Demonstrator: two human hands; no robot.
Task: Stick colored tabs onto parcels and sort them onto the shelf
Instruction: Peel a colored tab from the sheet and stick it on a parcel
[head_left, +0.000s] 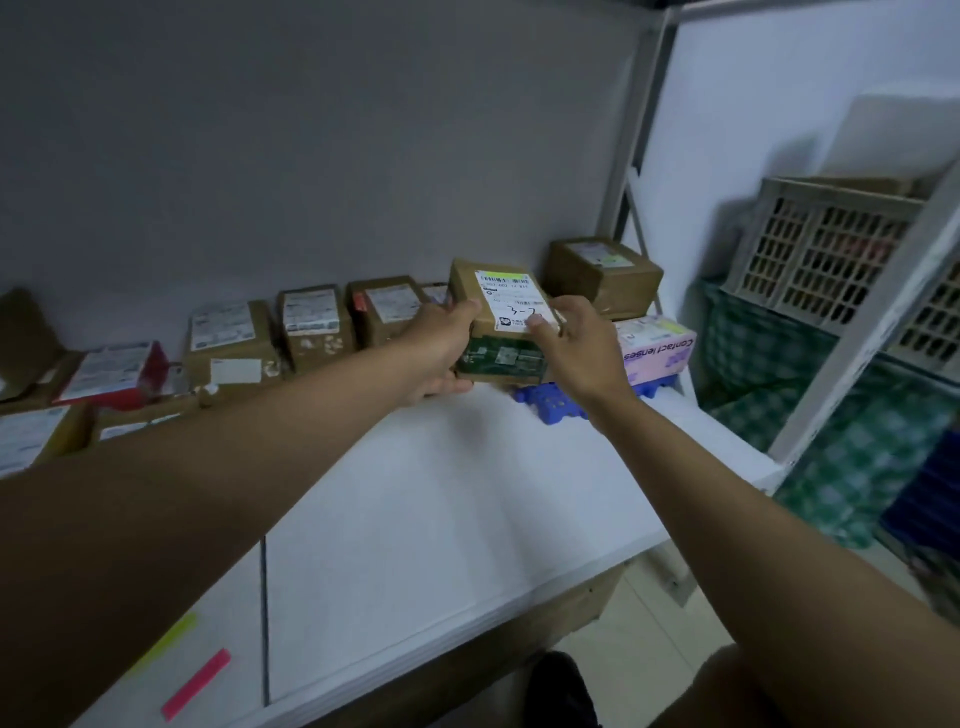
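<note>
A small brown parcel with a white label and a green-yellow tab along its top edge sits on top of a green box at the back of the white shelf. My left hand grips the stack's left side, thumb on the parcel's top. My right hand holds the right side, fingertips on the label. A pink tab strip and a yellow tab strip lie on the shelf's front left.
A row of brown parcels lines the back wall to the left, with a red box. To the right stand another brown parcel on a pink box, a blue tray, the shelf upright and plastic crates.
</note>
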